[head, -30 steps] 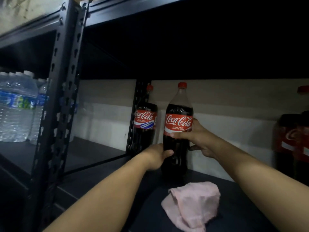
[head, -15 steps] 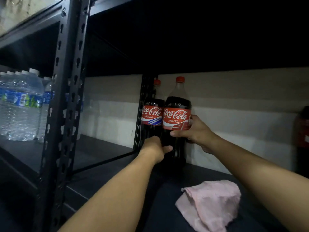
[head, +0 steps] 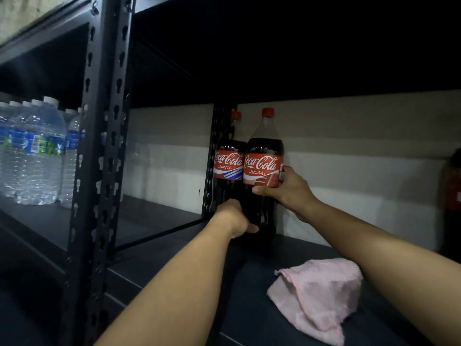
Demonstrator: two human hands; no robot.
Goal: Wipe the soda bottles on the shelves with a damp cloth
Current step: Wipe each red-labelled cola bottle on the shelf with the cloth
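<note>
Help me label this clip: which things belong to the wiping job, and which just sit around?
Job:
- dark red-labelled plastic cola bottle, held by left hand and right hand
- second cola bottle
- crumpled pink cloth

Lying about:
- clear plastic water bottles

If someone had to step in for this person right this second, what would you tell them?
Left hand: grips the lower body of the front Coca-Cola bottle.
Right hand: grips the same bottle at its red label.
That bottle stands on the dark shelf, right beside a second Coca-Cola bottle in the back corner.
Pink cloth: lies crumpled on the shelf, nearer you, held by no one.
More cola bottles wait at the far right.
Done: can't tell which bottles are wiped.
Left: release the bottle, pick up the cloth, wipe on.
</note>
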